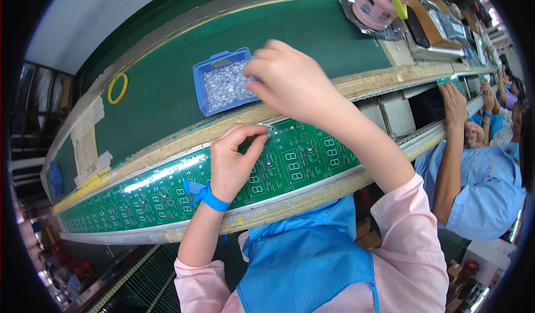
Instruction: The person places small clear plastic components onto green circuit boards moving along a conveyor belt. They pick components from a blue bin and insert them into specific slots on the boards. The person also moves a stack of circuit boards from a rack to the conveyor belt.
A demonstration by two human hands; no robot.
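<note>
My left hand, with a blue wrist strap, is over the row of green circuit boards. Its thumb and forefinger are pinched around a small clear component at the boards' far edge; its exact kind is too small to tell. My right hand, slightly blurred, is at the right side of a blue plastic bin. Its fingers are curled together, and whatever is in them is hidden. Many small clear parts fill the bin, which sits on the green bench top.
The boards lie along a rail with wooden edges. A yellow ring lies left of the bin. A pink container and several boxes stand at the far right. A co-worker's hand is over the rail to my right.
</note>
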